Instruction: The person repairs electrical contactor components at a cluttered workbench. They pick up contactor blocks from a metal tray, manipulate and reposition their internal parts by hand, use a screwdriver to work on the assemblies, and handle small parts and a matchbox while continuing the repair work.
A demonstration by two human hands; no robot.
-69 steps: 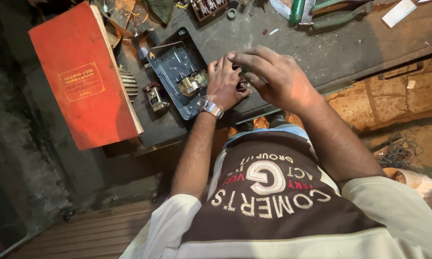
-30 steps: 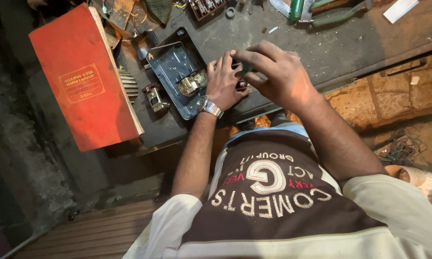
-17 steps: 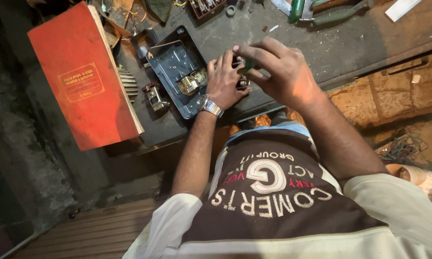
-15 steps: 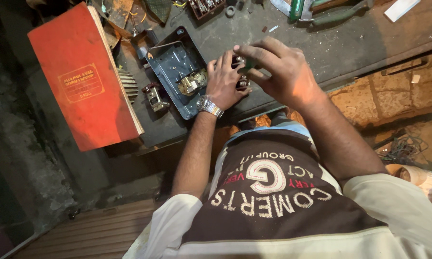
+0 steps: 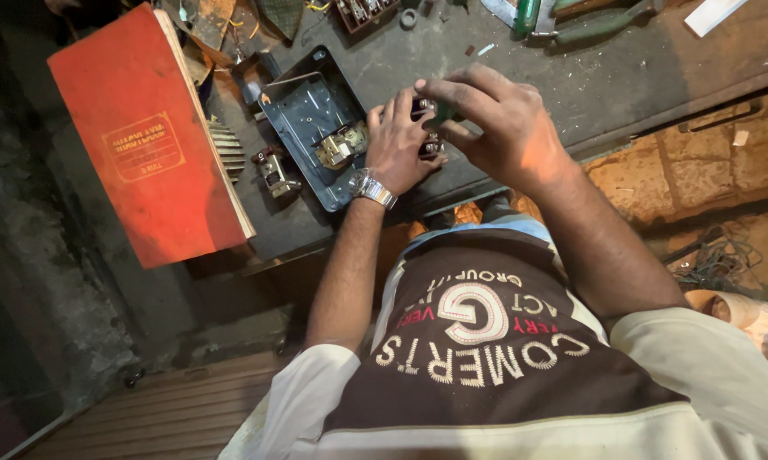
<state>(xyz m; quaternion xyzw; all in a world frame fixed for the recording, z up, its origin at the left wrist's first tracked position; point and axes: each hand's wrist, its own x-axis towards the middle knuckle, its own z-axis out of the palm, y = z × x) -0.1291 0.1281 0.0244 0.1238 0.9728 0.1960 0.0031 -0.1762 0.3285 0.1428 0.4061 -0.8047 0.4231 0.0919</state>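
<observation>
Right fingertips (image 5: 442,95) pinch a slim green-handled tool (image 5: 442,113), tip down into a small dark part (image 5: 426,128) sitting on the bench (image 5: 622,77) just right of the open box (image 5: 311,136). The right hand (image 5: 494,128) arches over it, thumb and forefinger closed narrow on the handle. The left hand (image 5: 396,145) lies flat against the part from the near side, fingers curled round to steady it; whether they truly clasp it I cannot tell, the right hand covers much.

To do this well, I'd say keep the tool straight up over the part, press lightly, and let the left hand take the twist so the part does not skid on the metal.

Outward now. One watch (image 5: 373,188) on the left wrist. One grey box, lid off, with one brass-coloured fitting (image 5: 339,146) inside. One small loose component (image 5: 275,173) to the left of it, beside one finned piece (image 5: 224,146). One red book (image 5: 149,140), leaning at the bench's left end. Along the far edge, one green-handled tool (image 5: 527,15) and one pair of pliers (image 5: 601,19), side by side. One white slip (image 5: 713,14) in the far corner.
</observation>
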